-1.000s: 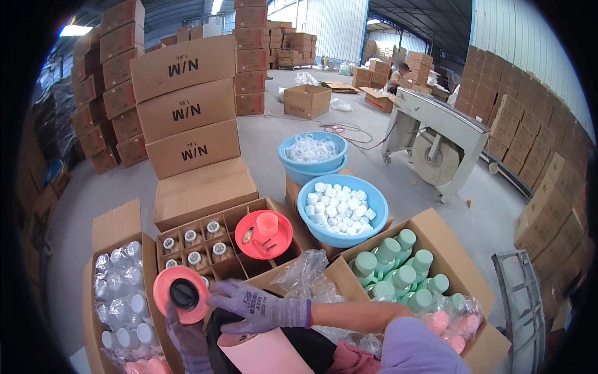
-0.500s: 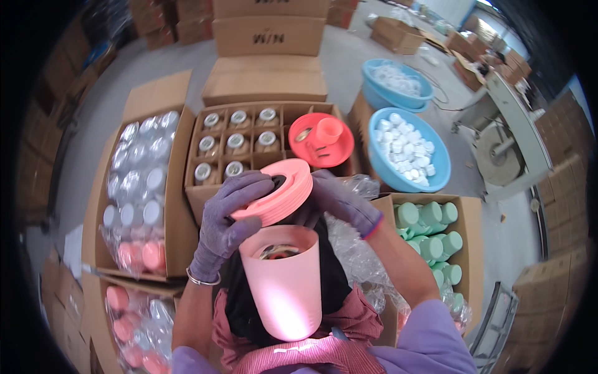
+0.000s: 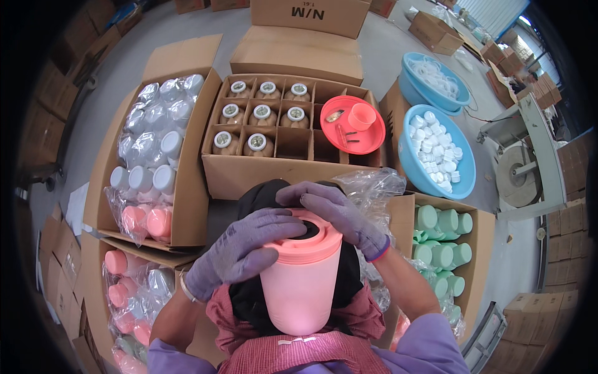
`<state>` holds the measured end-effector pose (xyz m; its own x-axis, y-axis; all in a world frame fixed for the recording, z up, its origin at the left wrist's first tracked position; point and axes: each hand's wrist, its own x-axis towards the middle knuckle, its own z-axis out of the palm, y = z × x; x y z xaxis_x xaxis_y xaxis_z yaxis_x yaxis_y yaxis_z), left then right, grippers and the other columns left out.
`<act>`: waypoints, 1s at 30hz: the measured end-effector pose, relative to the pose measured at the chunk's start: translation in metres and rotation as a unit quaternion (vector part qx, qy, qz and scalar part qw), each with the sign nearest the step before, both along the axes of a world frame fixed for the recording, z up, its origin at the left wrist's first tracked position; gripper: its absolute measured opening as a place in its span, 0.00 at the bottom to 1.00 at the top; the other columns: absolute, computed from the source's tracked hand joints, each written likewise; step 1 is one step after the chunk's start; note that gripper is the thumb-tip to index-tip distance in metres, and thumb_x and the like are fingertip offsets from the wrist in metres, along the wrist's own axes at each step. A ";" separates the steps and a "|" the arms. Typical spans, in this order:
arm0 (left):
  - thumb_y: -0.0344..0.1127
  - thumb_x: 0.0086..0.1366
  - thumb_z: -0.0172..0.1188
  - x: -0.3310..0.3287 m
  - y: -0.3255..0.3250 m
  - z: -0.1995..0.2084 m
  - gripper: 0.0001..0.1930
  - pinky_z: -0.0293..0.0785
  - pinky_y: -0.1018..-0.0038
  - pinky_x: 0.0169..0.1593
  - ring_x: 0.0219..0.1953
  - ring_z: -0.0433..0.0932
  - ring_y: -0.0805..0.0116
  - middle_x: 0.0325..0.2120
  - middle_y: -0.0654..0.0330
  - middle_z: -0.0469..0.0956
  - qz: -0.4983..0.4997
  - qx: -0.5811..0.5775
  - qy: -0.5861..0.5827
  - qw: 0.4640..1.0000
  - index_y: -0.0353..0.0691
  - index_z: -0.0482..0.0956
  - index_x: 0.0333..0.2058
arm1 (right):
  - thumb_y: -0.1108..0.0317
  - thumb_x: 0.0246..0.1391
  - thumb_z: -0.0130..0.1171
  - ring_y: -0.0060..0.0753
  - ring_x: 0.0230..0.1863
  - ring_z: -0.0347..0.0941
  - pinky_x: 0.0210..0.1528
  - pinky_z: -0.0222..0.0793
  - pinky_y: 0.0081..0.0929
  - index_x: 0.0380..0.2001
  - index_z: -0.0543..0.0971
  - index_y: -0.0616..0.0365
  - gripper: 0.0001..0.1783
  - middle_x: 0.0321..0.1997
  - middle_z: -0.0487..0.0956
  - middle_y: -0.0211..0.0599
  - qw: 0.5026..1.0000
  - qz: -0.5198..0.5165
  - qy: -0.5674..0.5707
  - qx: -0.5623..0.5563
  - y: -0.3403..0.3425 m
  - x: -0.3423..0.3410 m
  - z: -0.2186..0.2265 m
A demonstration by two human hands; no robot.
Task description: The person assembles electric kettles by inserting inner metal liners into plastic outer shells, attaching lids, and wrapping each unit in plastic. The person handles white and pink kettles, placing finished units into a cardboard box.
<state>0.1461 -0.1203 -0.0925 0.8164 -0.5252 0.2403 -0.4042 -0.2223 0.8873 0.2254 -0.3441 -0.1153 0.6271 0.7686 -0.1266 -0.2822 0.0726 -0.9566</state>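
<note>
A pink flask body (image 3: pixel 299 290), wide and slightly tapered, stands in my lap with its mouth upward. A pink threaded collar (image 3: pixel 309 250) with a black centre sits on that mouth, some of its thread showing above the rim. My left hand (image 3: pixel 240 249), in a purple glove, is closed round the collar's left side, with the thumb at its near edge. Across the collar's far right side, my gloved right hand (image 3: pixel 339 215) curls its fingers over the top. The inside of the body is hidden under the collar.
Ahead stands a divided carton (image 3: pixel 299 165) of silvery capped flasks, with a red dish (image 3: pixel 367 142) on it. White caps fill a blue basin (image 3: pixel 469 177) at right. Green cups (image 3: pixel 441 255) and wrapped clear-and-pink bottles (image 3: pixel 142 179) sit in cartons either side.
The collar, tilted above the open body before, now lies level on its mouth. Both hands came down with it. The view has shifted, showing the cartons farther right.
</note>
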 end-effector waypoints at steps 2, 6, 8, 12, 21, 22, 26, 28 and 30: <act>0.49 0.68 0.48 -0.007 -0.004 0.019 0.24 0.60 0.56 0.65 0.55 0.73 0.44 0.48 0.42 0.76 0.004 0.071 -0.089 0.993 0.33 0.75 0.50 | 0.59 0.68 0.48 0.31 0.63 0.69 0.68 0.61 0.31 0.59 0.71 0.65 0.25 0.59 0.74 0.41 0.998 0.055 -0.020 0.007 0.003 0.006 -0.004; 0.41 0.73 0.40 -0.014 -0.007 -0.006 0.20 0.61 0.56 0.66 0.57 0.73 0.48 0.47 0.47 0.77 0.039 -0.067 -0.021 0.997 0.33 0.76 0.48 | 0.66 0.61 0.47 0.36 0.64 0.67 0.69 0.57 0.33 0.63 0.68 0.66 0.28 0.63 0.71 0.43 0.993 0.061 -0.101 -0.027 -0.003 -0.015 0.013; 0.39 0.73 0.43 -0.011 -0.015 -0.028 0.19 0.63 0.63 0.66 0.59 0.72 0.57 0.54 0.51 0.74 0.076 -0.161 0.139 0.974 0.32 0.72 0.55 | 0.69 0.57 0.46 0.45 0.66 0.66 0.70 0.55 0.36 0.65 0.65 0.66 0.31 0.65 0.69 0.49 0.949 0.056 -0.299 -0.086 -0.015 -0.033 0.043; 0.33 0.72 0.49 -0.009 -0.056 -0.036 0.23 0.66 0.68 0.65 0.61 0.70 0.63 0.58 0.53 0.71 0.052 -0.310 0.235 0.920 0.33 0.64 0.63 | 0.62 0.57 0.52 0.59 0.61 0.65 0.63 0.60 0.50 0.62 0.67 0.62 0.30 0.64 0.68 0.51 0.845 0.125 -0.501 -0.142 -0.039 -0.086 0.109; 0.43 0.73 0.47 -0.081 -0.039 0.012 0.25 0.76 0.78 0.28 0.23 0.79 0.76 0.29 0.59 0.81 0.063 -0.087 0.358 0.928 0.41 0.66 0.65 | 0.51 0.46 0.69 0.47 0.42 0.77 0.44 0.75 0.38 0.55 0.76 0.54 0.34 0.51 0.76 0.47 0.848 -0.007 -0.344 -0.402 -0.068 -0.096 0.125; 0.42 0.71 0.51 -0.095 -0.054 0.020 0.26 0.76 0.75 0.35 0.29 0.79 0.70 0.32 0.56 0.81 0.015 -0.086 0.287 0.954 0.40 0.66 0.64 | 0.52 0.48 0.68 0.47 0.40 0.77 0.43 0.75 0.38 0.54 0.76 0.55 0.31 0.49 0.77 0.48 0.829 -0.013 -0.409 -0.382 -0.063 -0.084 0.111; 0.38 0.68 0.59 -0.113 -0.105 0.027 0.25 0.73 0.70 0.52 0.42 0.79 0.61 0.39 0.53 0.80 -0.122 -0.122 0.223 0.959 0.38 0.69 0.61 | 0.59 0.53 0.63 0.37 0.33 0.78 0.40 0.74 0.32 0.55 0.77 0.58 0.26 0.39 0.80 0.47 0.802 -0.035 -0.426 -0.418 -0.045 -0.060 0.085; 0.38 0.69 0.57 -0.106 -0.090 0.027 0.20 0.75 0.74 0.41 0.33 0.78 0.71 0.33 0.59 0.80 -0.114 -0.137 0.276 0.944 0.38 0.74 0.58 | 0.58 0.56 0.60 0.41 0.39 0.79 0.44 0.73 0.36 0.55 0.77 0.59 0.25 0.43 0.80 0.49 0.831 -0.014 -0.379 -0.407 -0.042 -0.053 0.107; 0.38 0.72 0.52 -0.102 -0.045 0.012 0.17 0.68 0.84 0.28 0.21 0.71 0.82 0.25 0.65 0.78 -0.076 -0.230 0.443 0.863 0.40 0.77 0.55 | 0.59 0.61 0.54 0.45 0.51 0.74 0.54 0.67 0.38 0.57 0.75 0.59 0.24 0.52 0.77 0.48 0.833 0.050 -0.466 -0.295 -0.056 -0.040 0.101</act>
<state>0.0442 -0.1652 -0.0809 0.7163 -0.6580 -0.2321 0.4854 0.2310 0.8432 0.1858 -0.3998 -0.0147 0.6009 0.7993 0.0047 0.6263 -0.4671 -0.6242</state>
